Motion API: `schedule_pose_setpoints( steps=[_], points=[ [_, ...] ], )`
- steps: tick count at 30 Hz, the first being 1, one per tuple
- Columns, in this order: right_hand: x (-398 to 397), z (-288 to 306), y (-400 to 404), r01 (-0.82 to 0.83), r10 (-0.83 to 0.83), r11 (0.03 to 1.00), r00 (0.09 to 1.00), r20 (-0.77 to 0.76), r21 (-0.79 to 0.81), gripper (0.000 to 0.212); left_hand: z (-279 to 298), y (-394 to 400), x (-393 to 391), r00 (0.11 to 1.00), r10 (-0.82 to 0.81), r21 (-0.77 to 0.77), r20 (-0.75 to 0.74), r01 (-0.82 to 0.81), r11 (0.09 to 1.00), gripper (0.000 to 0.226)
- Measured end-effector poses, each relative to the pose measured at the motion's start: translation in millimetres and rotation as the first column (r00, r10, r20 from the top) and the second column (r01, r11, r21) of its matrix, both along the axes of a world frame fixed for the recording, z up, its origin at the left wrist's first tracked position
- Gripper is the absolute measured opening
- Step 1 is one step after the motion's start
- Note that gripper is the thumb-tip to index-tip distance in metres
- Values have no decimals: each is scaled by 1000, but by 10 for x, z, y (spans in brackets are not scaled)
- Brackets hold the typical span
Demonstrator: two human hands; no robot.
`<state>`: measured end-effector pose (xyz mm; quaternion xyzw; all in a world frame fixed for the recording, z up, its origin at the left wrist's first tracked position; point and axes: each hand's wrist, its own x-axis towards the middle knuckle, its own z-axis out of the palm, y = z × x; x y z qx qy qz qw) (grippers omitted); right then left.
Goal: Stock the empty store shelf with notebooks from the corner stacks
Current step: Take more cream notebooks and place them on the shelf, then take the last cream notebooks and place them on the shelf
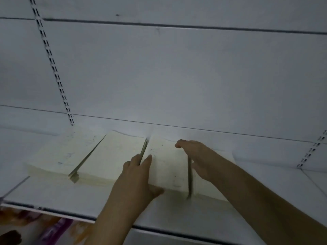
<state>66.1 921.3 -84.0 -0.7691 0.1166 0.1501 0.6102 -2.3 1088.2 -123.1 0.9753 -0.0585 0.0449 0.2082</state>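
Note:
Several stacks of pale cream notebooks lie side by side on the white shelf (53, 193). The leftmost stack (58, 156) and the one beside it (109, 158) are untouched. My left hand (139, 175) grips the left edge of the third stack (168, 167), fingers in the gap, thumb at its front. My right hand (196, 156) lies over that stack's right edge, fingers curled on top, covering part of the rightmost stack (210, 190).
The white back panel (177, 76) rises behind the stacks, with slotted uprights at left (53, 68) and right (311, 151). Bare shelf extends right of the stacks. Colourful packaging (44, 225) shows on the level below at the lower left.

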Motion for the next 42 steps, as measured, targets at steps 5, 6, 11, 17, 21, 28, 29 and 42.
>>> schedule_pose_setpoints(
  steps=[5, 6, 11, 17, 21, 28, 29, 42],
  points=[
    [-341, 212, -369, 195, -114, 968, 905, 410, -160, 51, 12, -480, -175, 957, -109, -250, 267, 178, 952, 59],
    [-412, 241, -502, 236, -128, 956, 870, 476, -176, 49, -10, -644, -211, 951, -149, -268, 270, 223, 937, 55],
    [-838, 393, -1428, 386, -200, 909, 737, 645, -159, 47, -169, -1655, -438, 873, -409, -226, 266, 469, 853, 46],
    [-1542, 433, -3182, 555, -309, 820, 634, 708, -139, 50, -235, -3366, -703, 674, -701, -146, 233, 737, 660, 49],
    [-2150, 349, -4571, 709, -426, 689, 563, 708, -149, 55, -290, -4708, -903, 552, -805, -116, 216, 834, 540, 61],
    [-3013, 247, -6369, 860, -485, 449, 464, 742, -244, 60, -430, -6568, -1031, 458, -859, -93, 227, 888, 449, 79],
    [-3087, 230, -6547, 867, -490, 429, 460, 740, -255, 60, -462, -6765, -1024, 456, -864, -95, 215, 890, 446, 83],
    [-2690, -438, -8646, 748, -430, 235, 653, 624, -621, 61, -850, -9315, -87, 438, -898, 30, 46, 898, 439, 54]
  ],
)
